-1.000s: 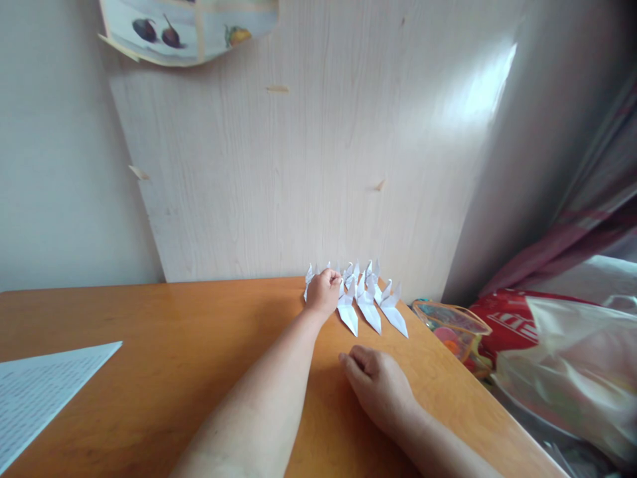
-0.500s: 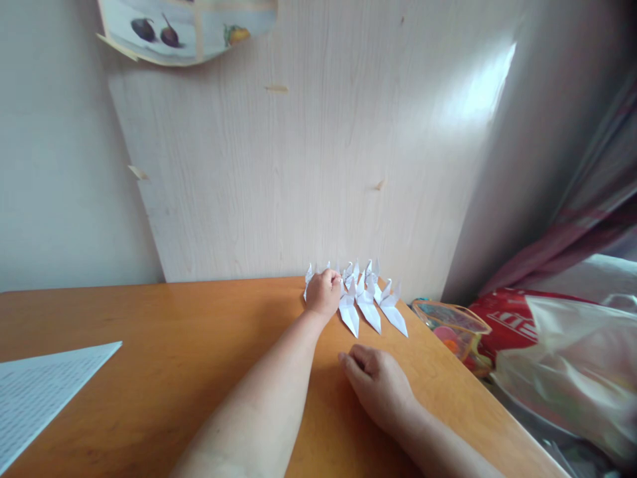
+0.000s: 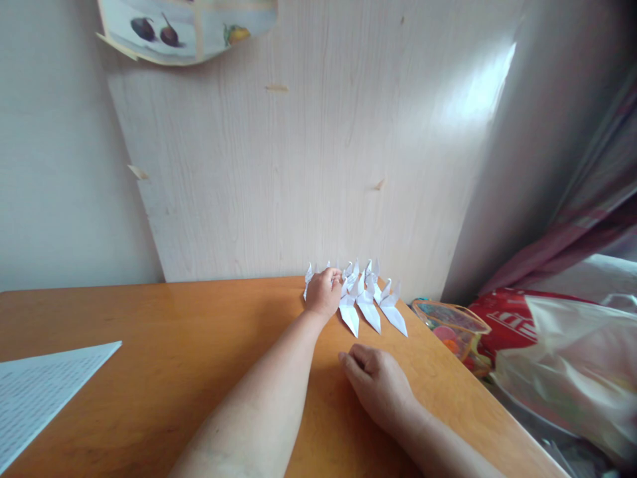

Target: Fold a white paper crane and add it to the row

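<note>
White paper cranes [image 3: 369, 309] stand in close rows at the far right of the wooden table. At their left side is my left hand [image 3: 324, 292], its fingers bent together against a crane at the near row's left end. The hand hides part of that crane and of those behind it, so the fingertip contact is only partly visible. Closer to me, my right hand [image 3: 377, 385] rests on the tabletop in a loose fist, apart from the cranes, with nothing showing in it.
Printed paper sheets [image 3: 50, 392] lie on the table's left side. A pale wood-grain board [image 3: 298, 153] rises behind the table. Beyond the right edge are an orange-rimmed mesh basket [image 3: 450, 328], a red bag [image 3: 505, 318] and a translucent plastic bag [image 3: 577, 358].
The fingers of my left hand have shifted slightly and loosened a little beside the cranes. My right hand stays where it was.
</note>
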Motion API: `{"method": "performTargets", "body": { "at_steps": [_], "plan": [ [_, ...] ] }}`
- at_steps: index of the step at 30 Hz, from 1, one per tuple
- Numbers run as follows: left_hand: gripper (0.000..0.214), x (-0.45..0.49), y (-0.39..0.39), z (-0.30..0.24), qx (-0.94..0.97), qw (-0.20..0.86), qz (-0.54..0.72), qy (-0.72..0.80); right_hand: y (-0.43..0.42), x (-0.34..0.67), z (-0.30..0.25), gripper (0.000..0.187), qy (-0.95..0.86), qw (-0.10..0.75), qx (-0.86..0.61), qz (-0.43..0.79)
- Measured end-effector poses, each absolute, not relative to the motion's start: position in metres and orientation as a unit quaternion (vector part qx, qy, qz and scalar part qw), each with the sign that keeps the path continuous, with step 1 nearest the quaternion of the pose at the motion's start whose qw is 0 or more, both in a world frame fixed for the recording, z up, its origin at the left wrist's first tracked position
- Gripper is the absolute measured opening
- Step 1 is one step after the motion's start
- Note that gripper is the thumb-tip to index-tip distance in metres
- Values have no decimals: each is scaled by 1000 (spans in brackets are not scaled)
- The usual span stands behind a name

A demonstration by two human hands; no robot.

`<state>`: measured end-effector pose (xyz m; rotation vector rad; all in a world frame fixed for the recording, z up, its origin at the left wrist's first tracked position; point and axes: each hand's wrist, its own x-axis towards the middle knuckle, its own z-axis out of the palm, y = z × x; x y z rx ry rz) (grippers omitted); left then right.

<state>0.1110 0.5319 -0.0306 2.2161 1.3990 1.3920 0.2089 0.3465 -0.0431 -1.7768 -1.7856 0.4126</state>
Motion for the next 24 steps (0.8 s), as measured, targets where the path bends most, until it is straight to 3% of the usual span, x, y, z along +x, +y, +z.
{"method": "performTargets", "body": {
  "at_steps": [5, 24],
  "plan": [
    [40, 110, 527, -27, 769, 59, 452, 448, 345, 208, -41, 38, -668, 294, -666, 152],
    [30, 107, 521, -28, 775, 0, 423, 469, 346, 209, -43, 38, -669, 301, -662, 156]
  ]
}}
